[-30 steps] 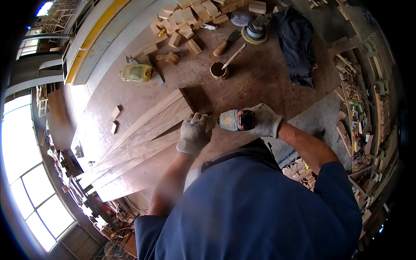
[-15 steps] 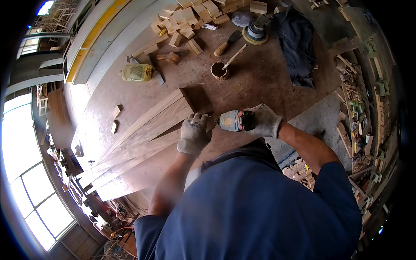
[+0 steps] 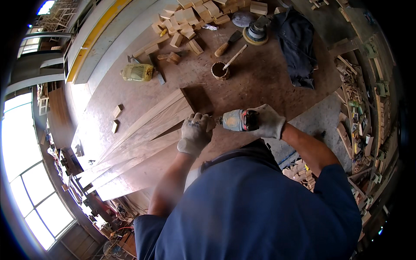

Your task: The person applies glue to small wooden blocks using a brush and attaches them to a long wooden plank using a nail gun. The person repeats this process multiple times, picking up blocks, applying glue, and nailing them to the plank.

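Note:
My left hand (image 3: pixel 196 132), in a pale work glove, is closed over the end of a narrow wooden board (image 3: pixel 161 146) that runs off to the lower left. Its fingers wrap the board's near end. My right hand (image 3: pixel 268 123), gloved too, grips a grey power drill (image 3: pixel 234 120) with black and red at its back. The drill lies level, its chuck pointing left at the board's end beside my left fingers. Where the bit's tip sits is too small to tell. More long wooden boards (image 3: pixel 145 119) lie side by side just beyond my left hand.
On the brown tabletop (image 3: pixel 273 82) stand a pot (image 3: pixel 220 72) with a brush in it, a sander (image 3: pixel 256 32) and a yellowish plastic bottle (image 3: pixel 138 72). Wood blocks (image 3: pixel 186 19) are heaped at the far edge. Dark cloth (image 3: pixel 297 47) lies at the right. Racks of offcuts (image 3: pixel 357 112) stand beyond.
The drill and my right hand have shifted slightly to the right, away from my left hand. My left hand and the board stay in place.

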Tool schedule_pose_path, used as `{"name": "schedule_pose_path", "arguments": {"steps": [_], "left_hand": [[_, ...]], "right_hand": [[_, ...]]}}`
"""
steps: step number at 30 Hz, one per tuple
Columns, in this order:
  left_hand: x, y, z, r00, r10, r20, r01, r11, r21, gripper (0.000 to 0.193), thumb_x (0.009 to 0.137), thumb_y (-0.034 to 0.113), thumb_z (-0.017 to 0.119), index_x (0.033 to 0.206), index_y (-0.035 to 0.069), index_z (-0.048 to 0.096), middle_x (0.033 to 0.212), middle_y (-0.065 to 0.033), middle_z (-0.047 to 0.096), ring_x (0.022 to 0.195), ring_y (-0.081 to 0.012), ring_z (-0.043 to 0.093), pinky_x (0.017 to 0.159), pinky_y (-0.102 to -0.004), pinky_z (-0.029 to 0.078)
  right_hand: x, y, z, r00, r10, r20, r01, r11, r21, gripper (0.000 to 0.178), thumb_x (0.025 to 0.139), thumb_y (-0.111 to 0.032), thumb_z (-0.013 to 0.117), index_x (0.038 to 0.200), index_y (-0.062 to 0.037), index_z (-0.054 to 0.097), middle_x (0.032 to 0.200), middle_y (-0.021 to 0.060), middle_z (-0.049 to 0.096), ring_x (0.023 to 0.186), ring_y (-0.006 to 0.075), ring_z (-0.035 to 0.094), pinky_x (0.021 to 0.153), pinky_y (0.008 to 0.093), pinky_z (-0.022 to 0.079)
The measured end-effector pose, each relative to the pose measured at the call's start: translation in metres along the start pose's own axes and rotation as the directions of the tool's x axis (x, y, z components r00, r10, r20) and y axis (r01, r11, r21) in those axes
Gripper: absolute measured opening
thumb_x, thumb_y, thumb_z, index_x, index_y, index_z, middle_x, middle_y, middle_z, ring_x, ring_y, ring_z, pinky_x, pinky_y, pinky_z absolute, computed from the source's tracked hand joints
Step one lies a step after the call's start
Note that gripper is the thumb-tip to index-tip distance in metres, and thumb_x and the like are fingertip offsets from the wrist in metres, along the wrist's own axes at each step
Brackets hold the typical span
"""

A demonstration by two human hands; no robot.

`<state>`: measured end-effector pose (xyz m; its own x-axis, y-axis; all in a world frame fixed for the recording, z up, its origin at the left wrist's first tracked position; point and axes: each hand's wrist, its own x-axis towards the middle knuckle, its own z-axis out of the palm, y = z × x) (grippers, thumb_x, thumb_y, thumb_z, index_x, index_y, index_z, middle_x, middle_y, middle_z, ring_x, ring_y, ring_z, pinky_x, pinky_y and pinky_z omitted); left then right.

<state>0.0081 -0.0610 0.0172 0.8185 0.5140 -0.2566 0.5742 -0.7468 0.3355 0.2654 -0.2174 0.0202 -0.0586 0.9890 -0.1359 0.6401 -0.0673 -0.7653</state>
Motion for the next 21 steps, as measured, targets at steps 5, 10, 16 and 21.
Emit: {"name": "schedule_pose_path", "arguments": {"steps": [5, 10, 16, 21], "left_hand": [[-0.001, 0.001, -0.002, 1.000, 0.006, 0.008, -0.006, 1.000, 0.009, 0.034, 0.084, 0.017, 0.076, 0.115, 0.009, 0.067, 0.113, -0.0135, 0.067, 0.111, -0.0364, 0.062, 0.096, -0.0482, 0.053], [-0.006, 0.003, -0.004, 0.999, 0.016, -0.039, -0.017, 1.000, -0.023, 0.035, 0.085, 0.017, 0.076, 0.116, 0.008, 0.066, 0.114, -0.0141, 0.067, 0.113, -0.0362, 0.062, 0.097, -0.0475, 0.052], [-0.010, -0.001, -0.005, 0.999, 0.031, -0.027, -0.033, 0.998, -0.059, 0.051, 0.083, 0.020, 0.081, 0.130, 0.007, 0.064, 0.121, -0.0149, 0.068, 0.117, -0.0368, 0.061, 0.097, -0.0491, 0.053], [-0.009, 0.004, 0.007, 1.000, -0.002, -0.028, 0.006, 0.993, 0.119, 0.031, 0.095, 0.016, 0.063, 0.124, 0.004, 0.066, 0.118, -0.0138, 0.070, 0.112, -0.0327, 0.063, 0.091, -0.0452, 0.052]], "right_hand": [[-0.001, -0.011, -0.011, 0.993, -0.078, -0.094, 0.083, 0.995, 0.057, 0.030, 0.089, -0.025, 0.075, 0.114, -0.0095, 0.074, 0.108, 0.0142, 0.079, 0.099, 0.0326, 0.077, 0.088, 0.0424, 0.063], [0.006, -0.028, -0.026, 0.995, -0.028, -0.099, 0.027, 1.000, -0.014, 0.037, 0.088, -0.027, 0.079, 0.120, -0.0097, 0.074, 0.110, 0.0144, 0.079, 0.103, 0.0318, 0.077, 0.089, 0.0423, 0.063], [0.029, -0.052, -0.037, 0.983, 0.046, -0.176, -0.035, 0.997, 0.062, 0.043, 0.085, -0.029, 0.086, 0.121, -0.0081, 0.075, 0.111, 0.0150, 0.079, 0.105, 0.0321, 0.076, 0.092, 0.0414, 0.062], [0.061, -0.095, -0.056, 0.993, 0.115, -0.028, -0.112, 0.990, 0.081, 0.039, 0.087, -0.025, 0.083, 0.121, -0.0072, 0.075, 0.113, 0.0161, 0.079, 0.109, 0.0311, 0.076, 0.097, 0.0393, 0.060]]}}
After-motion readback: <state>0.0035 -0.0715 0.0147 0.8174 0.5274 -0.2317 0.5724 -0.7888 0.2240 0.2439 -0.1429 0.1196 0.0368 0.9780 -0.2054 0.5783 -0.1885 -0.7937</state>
